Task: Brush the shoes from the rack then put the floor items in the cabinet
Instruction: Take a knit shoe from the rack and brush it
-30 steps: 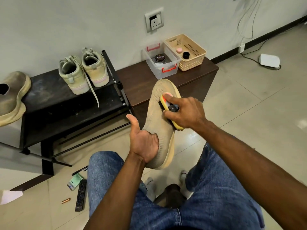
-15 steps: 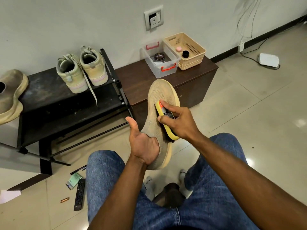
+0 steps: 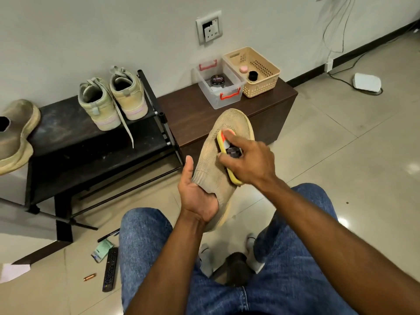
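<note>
Back toward the toe goes the yellow plastic brush [image 3: 229,162] in my right hand [image 3: 248,161], fingers curled round it, bristles on the tan knit slip-on shoe [image 3: 223,155]. My left hand [image 3: 197,192] grips its heel above my knees. Its mate [image 3: 16,135] and the pale green sneakers [image 3: 111,98] wait on the black rack [image 3: 68,142]; the black remote [image 3: 110,269], pen [image 3: 108,235] and green packet [image 3: 101,250] lie on the floor, so I judge most remains.

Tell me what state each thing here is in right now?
Knit shoe: held up, left hand inside its opening.
Brush: gripped by right hand, pressed on the shoe.
Sneaker pair: upright on the rack.
Clear box: lidless, tin inside.
Remote: lying on the floor.
</note>
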